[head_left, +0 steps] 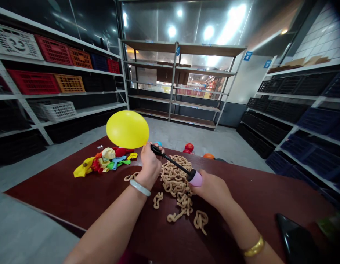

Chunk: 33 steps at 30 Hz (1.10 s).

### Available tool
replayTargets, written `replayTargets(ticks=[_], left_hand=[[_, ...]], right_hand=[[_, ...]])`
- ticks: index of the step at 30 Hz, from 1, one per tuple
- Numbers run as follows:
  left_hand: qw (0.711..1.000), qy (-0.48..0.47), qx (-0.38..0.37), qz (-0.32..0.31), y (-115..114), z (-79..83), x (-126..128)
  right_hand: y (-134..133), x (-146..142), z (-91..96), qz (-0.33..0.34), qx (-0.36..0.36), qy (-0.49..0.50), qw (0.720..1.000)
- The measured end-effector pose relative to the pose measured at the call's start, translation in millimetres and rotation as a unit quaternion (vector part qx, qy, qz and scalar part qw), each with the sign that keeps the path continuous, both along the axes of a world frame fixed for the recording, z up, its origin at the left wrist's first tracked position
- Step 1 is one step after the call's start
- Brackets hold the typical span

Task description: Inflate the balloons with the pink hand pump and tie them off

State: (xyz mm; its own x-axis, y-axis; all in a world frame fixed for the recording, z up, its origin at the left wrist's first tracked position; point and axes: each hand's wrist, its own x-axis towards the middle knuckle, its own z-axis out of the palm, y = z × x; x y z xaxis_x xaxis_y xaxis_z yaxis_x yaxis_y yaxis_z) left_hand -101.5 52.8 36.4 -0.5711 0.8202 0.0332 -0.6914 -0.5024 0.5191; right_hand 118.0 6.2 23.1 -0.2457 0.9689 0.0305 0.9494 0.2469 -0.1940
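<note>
A yellow balloon (127, 129), inflated, sits at the tip of a hand pump (196, 179) with a black rod and a pinkish-purple barrel. My left hand (151, 161) is closed around the black nozzle end, where the balloon's neck meets it; the neck itself is hidden by my fingers. Around the purple barrel, my right hand (212, 187) is wrapped shut. Below the pump lies a pile of tan, twisted cord-like pieces (175, 176), with a few loose ones nearer me. Left of my left hand, several limp balloons (109, 160) in mixed colours lie heaped.
The dark red table (109, 205) carries a black phone (296, 238) at the right. Beyond its far edge are red balls or balloons (189, 147) and an orange one (209, 156). Shelves with crates (54, 49) stand left; another rack (175, 80) stands behind.
</note>
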Motion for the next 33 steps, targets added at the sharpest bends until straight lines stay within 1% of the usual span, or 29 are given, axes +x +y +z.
replayTargets(ticks=[2,5,7,9,12,14,16,19,22,24,26,30,32,33], left_hand=[[1.000,-0.006,-0.003,0.015,1.7,1.8,-8.2],[1.000,-0.009,-0.003,0.020,0.9,-1.0,-1.5],[1.000,-0.007,0.003,0.008,-1.9,-6.5,13.8],[1.000,-0.004,0.008,-0.012,-7.5,-13.3,34.7],[0.999,0.009,-0.008,-0.039,-19.8,-22.4,67.9],[0.997,0.024,-0.018,-0.069,-27.8,-26.4,85.3],[0.995,0.030,-0.016,-0.094,-33.5,-28.0,96.0],[0.994,0.030,-0.001,-0.109,-36.9,-25.3,100.1],[0.992,0.041,0.021,-0.114,-35.3,-16.5,92.4],[0.993,0.052,0.041,-0.101,-30.9,-9.1,79.8],[0.995,0.050,0.056,-0.070,-23.9,-2.4,60.1],[0.998,0.025,0.050,-0.012,-8.3,4.5,12.3],[0.999,0.016,0.042,0.005,-3.4,4.9,-3.9],[0.999,0.013,0.039,0.008,-2.0,4.4,-7.9]], right_hand=[[0.6,2.3,-0.4,0.005,0.006,-0.003,1.000],[1.2,5.1,-1.0,0.009,0.020,-0.022,1.000],[1.5,5.8,-2.2,0.007,0.027,-0.033,0.999],[1.1,4.7,-3.6,0.007,0.031,-0.031,0.999],[-1.1,0.1,-3.8,0.011,0.022,-0.011,1.000],[-3.3,-3.4,-2.0,0.006,0.013,0.003,1.000],[-5.6,-6.1,1.1,-0.006,0.002,0.009,1.000],[-8.8,-8.9,7.4,-0.020,-0.006,0.008,1.000],[-11.0,-10.5,13.6,-0.026,-0.004,0.011,1.000],[-11.1,-10.4,15.8,-0.030,-0.004,0.013,0.999],[-10.0,-9.0,15.3,-0.025,0.001,0.008,1.000],[-6.4,-3.4,7.9,0.006,0.018,0.001,1.000],[-5.0,0.4,4.3,0.015,0.022,0.001,1.000],[-4.4,2.3,3.2,0.018,0.025,-0.001,1.000]])
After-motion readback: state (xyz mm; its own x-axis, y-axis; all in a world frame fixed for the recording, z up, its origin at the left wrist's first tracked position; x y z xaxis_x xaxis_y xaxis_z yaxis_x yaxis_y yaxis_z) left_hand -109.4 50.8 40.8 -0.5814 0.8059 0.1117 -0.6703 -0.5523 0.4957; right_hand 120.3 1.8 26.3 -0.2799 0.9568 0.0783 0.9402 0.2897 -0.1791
